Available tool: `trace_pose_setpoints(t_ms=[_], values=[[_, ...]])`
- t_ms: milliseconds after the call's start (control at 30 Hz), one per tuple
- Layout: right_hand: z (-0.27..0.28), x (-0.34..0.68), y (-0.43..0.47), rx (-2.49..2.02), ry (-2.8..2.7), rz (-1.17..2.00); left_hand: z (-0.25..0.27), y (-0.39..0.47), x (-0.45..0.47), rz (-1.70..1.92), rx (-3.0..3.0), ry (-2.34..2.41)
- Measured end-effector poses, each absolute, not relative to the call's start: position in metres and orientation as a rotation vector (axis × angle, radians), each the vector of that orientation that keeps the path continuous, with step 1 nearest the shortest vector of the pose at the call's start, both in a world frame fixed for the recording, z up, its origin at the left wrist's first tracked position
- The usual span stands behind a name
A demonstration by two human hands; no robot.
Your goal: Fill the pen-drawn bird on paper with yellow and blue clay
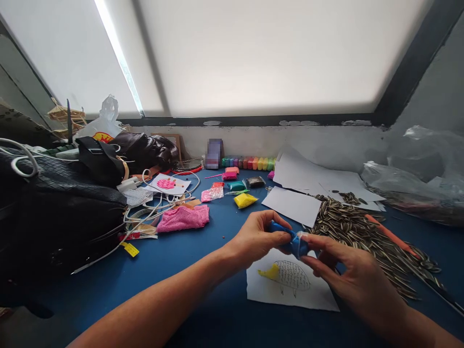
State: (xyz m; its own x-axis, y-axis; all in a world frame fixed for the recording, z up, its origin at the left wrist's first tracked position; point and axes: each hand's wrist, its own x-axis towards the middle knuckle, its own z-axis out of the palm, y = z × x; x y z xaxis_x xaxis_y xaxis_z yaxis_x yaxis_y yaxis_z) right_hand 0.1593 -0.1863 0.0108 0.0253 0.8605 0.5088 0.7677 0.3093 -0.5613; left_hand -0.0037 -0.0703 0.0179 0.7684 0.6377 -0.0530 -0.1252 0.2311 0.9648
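**Blue packet [300, 246] pinched over the drawing [290, 300]: a sudden slip is the main risk**

Taking the drawing as the clock's centre, the blue packet is held up at twelve o'clock. The left hand [259, 237] grips one end between thumb and fingers; the right hand [357, 273] pinches the other, where clear wrap shows. Fingers cover much of it, so whether the wrap is torn is hard to say. If it gave way suddenly under a pull, the right hand could jerk towards two o'clock and scatter the loose sunflower seeds [340, 223]. A weak pinch could drop the packet onto the drawing. The yellow packet [245, 200], at eleven, lies well apart, at little risk.
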Motion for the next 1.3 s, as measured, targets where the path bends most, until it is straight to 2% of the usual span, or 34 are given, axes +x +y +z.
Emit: trace_pose_setpoints(t_ms=[233, 467, 733, 1100, 1300], values=[[0.015, 0.155, -0.188, -1.413, -1.839, -0.003, 0.022, -0.074, -0.005, 0.536, 1.287, 0.503], [0.019, 0.156, -0.189, -1.431, -1.851, -0.027, 0.028, -0.063, -0.014, 0.282, 1.404, 0.401], [0.01, 0.163, -0.189, -1.362, -1.963, -0.108, 0.03, -0.061, -0.019, 0.148, 1.616, 0.403], [0.015, 0.158, -0.19, -1.405, -2.047, -0.117, 0.019, -0.076, -0.007, 0.35, 1.445, 0.403], [0.016, 0.156, -0.19, -1.481, -2.038, -0.028, 0.022, -0.074, -0.008, 0.286, 1.438, 0.39]])
